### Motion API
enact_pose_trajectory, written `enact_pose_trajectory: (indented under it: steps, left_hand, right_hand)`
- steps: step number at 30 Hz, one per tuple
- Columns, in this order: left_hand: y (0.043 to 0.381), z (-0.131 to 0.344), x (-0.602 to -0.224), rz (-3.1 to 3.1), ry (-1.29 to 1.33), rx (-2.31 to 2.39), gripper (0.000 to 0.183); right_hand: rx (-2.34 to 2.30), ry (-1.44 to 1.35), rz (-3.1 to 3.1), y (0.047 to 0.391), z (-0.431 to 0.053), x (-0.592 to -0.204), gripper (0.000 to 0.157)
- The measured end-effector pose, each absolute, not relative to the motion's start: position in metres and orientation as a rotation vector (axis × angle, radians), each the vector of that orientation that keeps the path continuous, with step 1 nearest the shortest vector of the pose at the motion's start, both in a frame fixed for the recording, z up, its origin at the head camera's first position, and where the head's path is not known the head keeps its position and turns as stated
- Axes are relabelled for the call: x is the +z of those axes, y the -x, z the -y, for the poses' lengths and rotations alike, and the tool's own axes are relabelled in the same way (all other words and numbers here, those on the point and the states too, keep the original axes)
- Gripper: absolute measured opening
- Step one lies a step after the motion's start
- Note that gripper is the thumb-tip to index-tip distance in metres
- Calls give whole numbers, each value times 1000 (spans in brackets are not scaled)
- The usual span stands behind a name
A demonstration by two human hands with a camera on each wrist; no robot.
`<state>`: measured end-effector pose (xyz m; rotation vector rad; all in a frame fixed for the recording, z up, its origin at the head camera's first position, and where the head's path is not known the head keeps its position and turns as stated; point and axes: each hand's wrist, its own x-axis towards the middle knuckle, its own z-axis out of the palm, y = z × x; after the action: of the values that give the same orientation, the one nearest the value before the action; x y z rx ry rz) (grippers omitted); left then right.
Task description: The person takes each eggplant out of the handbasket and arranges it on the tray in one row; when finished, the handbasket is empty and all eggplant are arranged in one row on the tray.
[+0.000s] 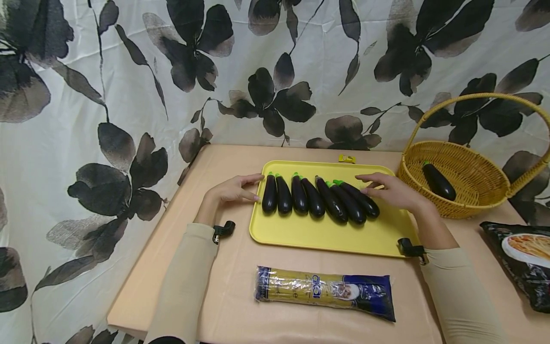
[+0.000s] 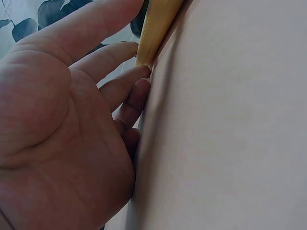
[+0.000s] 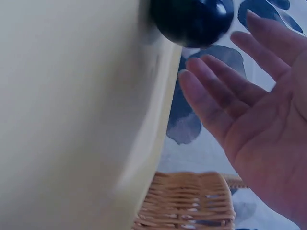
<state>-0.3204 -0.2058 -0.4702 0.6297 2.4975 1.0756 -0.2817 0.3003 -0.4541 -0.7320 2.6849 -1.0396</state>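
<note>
Several dark eggplants [image 1: 299,195] with green stem ends lie side by side on a yellow tray [image 1: 326,238]. My left hand [image 1: 229,189] is at the tray's left edge, beside the leftmost eggplant [image 1: 269,193]. In the left wrist view its loosely bent fingers [image 2: 117,88] reach the tray's side close over the tabletop. Over the tray's right part, my right hand [image 1: 388,189] has its fingertips near the rightmost eggplant [image 1: 362,198]. The right wrist view shows relaxed, spread fingers [image 3: 225,91] beside the rounded end of an eggplant [image 3: 192,21], holding nothing.
At the right stands a wicker basket [image 1: 485,191] with a tall handle and one eggplant [image 1: 439,181] inside. A long blue and yellow packet [image 1: 322,289] lies in front of the tray. A black bag [image 1: 522,263] is at the far right, a small yellow wrapper [image 1: 347,159] behind the tray.
</note>
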Motion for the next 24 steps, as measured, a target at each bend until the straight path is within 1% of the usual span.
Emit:
enact_pose_trajectory:
  steps: [9, 13, 17, 24]
  left_hand:
    - [321, 206, -471, -2501, -625, 1074, 89]
    - [322, 206, -472, -2489, -625, 1095, 88]
    - [322, 206, -472, -2483, -628, 1101, 89]
    - [321, 206, -472, -2499, -613, 1071, 88]
  right_hand:
    - [-1249, 562, -2890, 275, -325, -437, 56]
    - [-1306, 480, -3023, 275, -340, -433, 54]
    - [-1342, 351, -3107, 273, -354, -433, 53]
    - [-1304, 181, -3159, 274, -378, -440, 57]
